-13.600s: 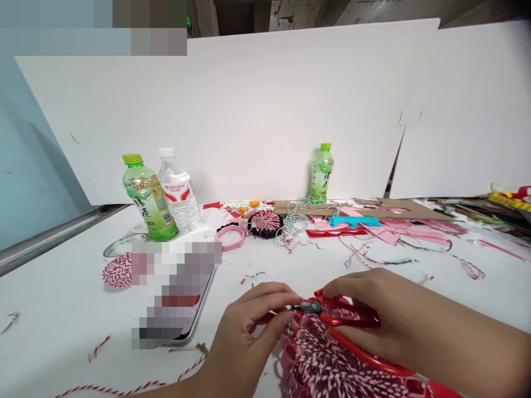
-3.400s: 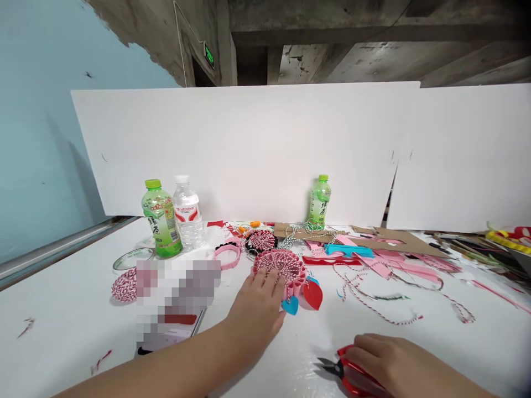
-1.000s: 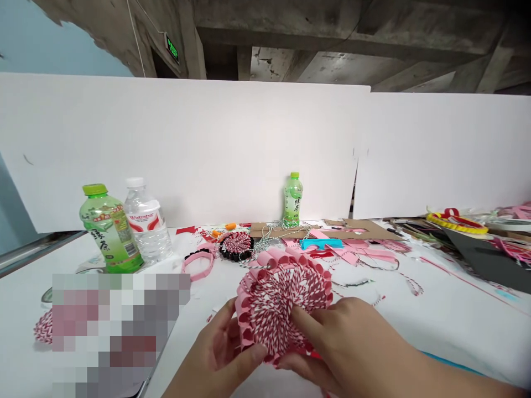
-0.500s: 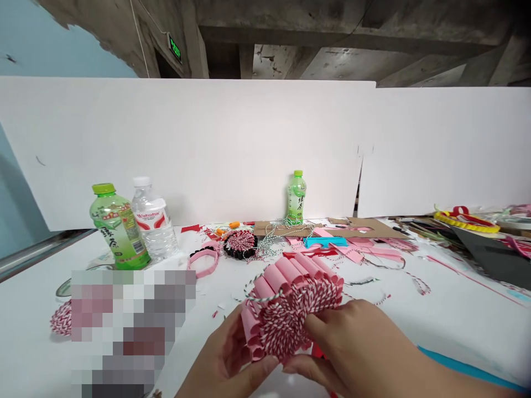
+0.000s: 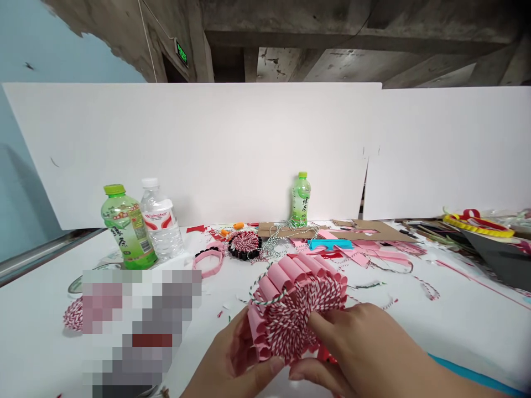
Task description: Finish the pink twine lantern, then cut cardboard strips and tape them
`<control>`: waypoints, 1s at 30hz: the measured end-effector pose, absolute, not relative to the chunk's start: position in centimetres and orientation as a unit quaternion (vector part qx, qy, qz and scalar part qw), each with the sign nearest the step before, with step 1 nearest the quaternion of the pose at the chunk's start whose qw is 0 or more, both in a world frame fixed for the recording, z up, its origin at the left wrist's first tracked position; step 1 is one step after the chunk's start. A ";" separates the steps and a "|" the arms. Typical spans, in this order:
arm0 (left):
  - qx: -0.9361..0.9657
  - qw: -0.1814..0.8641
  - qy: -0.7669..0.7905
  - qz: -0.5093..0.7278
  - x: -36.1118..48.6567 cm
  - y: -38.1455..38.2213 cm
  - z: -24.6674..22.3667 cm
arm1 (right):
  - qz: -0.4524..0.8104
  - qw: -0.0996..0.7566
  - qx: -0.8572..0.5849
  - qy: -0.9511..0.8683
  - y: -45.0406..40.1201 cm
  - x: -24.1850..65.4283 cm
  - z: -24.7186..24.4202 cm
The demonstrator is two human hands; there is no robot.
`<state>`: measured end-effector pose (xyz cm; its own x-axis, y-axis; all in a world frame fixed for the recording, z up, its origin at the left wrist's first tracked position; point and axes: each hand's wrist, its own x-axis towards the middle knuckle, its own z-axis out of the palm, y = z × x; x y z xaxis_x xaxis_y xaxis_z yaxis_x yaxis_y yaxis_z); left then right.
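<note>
Two bare hands grip a round woven disc of red-and-white baker's twine at the lower middle of the frame, held up off the white table. Compared with a moment earlier, the disc has tipped and turned, so its rim of rolled pink paper tubes now faces upward, and a green-and-white twine loop arcs over its upper left. The left hand cups the lower left edge, its thumb pressed against the rolls. The right hand clasps from the lower right, its fingers curled firmly over the spiralled twine. A red paper piece peeks out beneath. Behind, a smaller black-edged twine disc and a pink ring lie near the centre, while a green tea bottle stands beside a water bottle at left. Cardboard and pink paper strips scatter toward the right.
</note>
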<state>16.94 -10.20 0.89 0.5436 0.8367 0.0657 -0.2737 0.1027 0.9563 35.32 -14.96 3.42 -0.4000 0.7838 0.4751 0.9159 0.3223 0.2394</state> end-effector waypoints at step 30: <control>0.341 0.727 0.357 0.477 15.6 -5.3 0.0 | -0.159 0.046 -0.573 -0.803 -12.8 36.5 2.9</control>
